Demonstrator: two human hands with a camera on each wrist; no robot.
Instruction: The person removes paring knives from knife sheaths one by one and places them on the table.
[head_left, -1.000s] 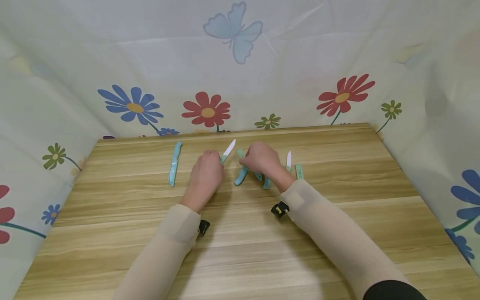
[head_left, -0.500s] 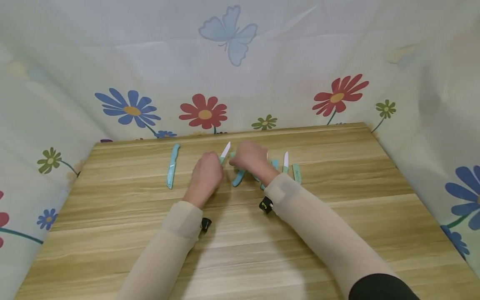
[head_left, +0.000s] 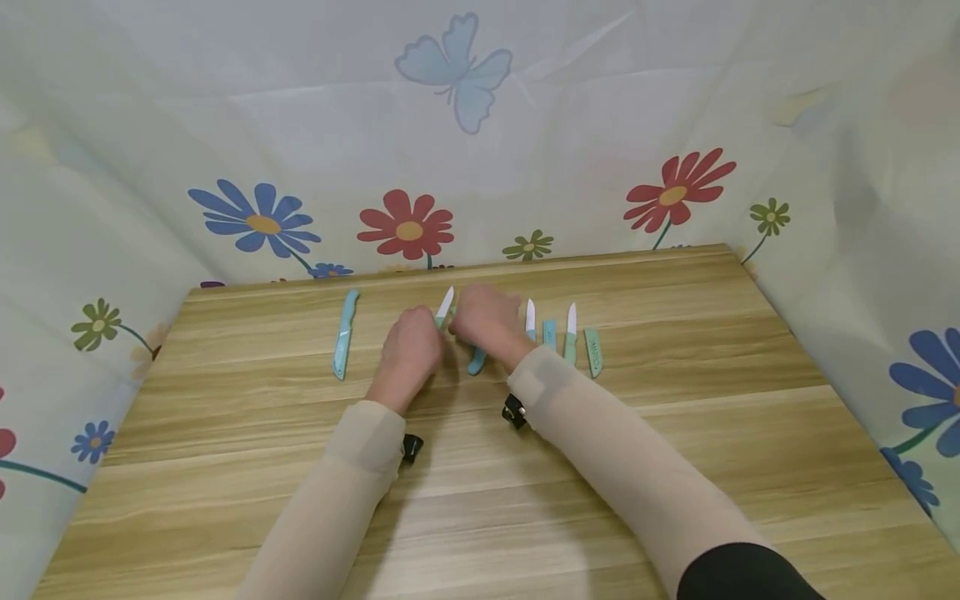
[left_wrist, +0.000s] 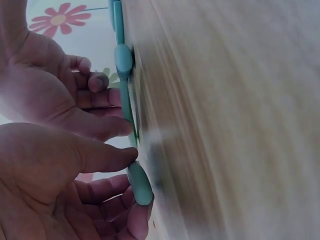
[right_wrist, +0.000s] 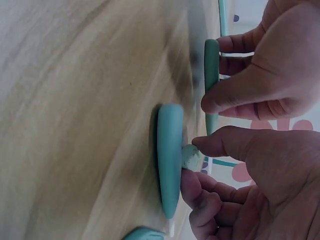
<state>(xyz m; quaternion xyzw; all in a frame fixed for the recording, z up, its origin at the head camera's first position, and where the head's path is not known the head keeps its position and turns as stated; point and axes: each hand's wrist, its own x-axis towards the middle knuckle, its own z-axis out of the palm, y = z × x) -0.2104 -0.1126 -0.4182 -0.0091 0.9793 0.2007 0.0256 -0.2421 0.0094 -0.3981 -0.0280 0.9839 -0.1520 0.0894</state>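
In the head view my left hand (head_left: 411,346) grips a paring knife by its green handle, its white blade (head_left: 446,303) angled toward the back. The right wrist view shows that handle (right_wrist: 212,65) pinched between thumb and fingers. Just right of it, my right hand (head_left: 487,321) pinches a green blade sheath (right_wrist: 191,156), mostly hidden under the hand in the head view. The left wrist view has the green sheath (left_wrist: 126,100) close to the knife handle (left_wrist: 140,185), low over the table. A blue knife handle (head_left: 477,361) lies under the right hand.
Right of my hands lie a white-bladed blue knife (head_left: 531,318), a blue sheath (head_left: 550,333), a green knife (head_left: 572,333) and a green sheath (head_left: 593,352). A sheathed blue knife (head_left: 345,333) lies at the left. A flowered cloth (head_left: 585,125) rises behind the wooden table (head_left: 450,517).
My right hand has moved left with the green sheath, closer to the knife in my left hand. The blue knife and blue sheath it partly covered now show more. The left hand stays nearly still.
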